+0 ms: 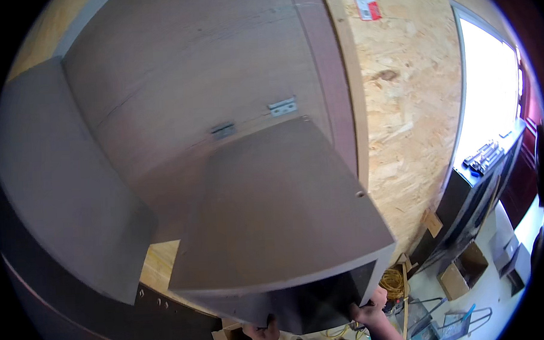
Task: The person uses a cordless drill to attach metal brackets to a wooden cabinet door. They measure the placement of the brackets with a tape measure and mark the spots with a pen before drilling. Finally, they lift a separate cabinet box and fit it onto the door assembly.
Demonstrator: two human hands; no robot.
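Observation:
A large brown cabinet panel (279, 211) fills the middle of the view, tilted up toward me, with a dark underside showing along its lower edge. My left hand (263, 333) grips that lower edge from beneath, near the bottom of the picture. My right hand (370, 309) holds the panel's lower right corner. The panel's far end meets the brown cabinet back (190, 71), where two metal brackets (282, 106) sit.
A brown side board (63, 189) stands at the left. A chipboard wall (401, 105) runs along the right, with a bright window (491, 90) beyond. Below are a dark unit (471, 199), cardboard boxes (461, 271), a coil of yellow cable (393, 281) and a light floor.

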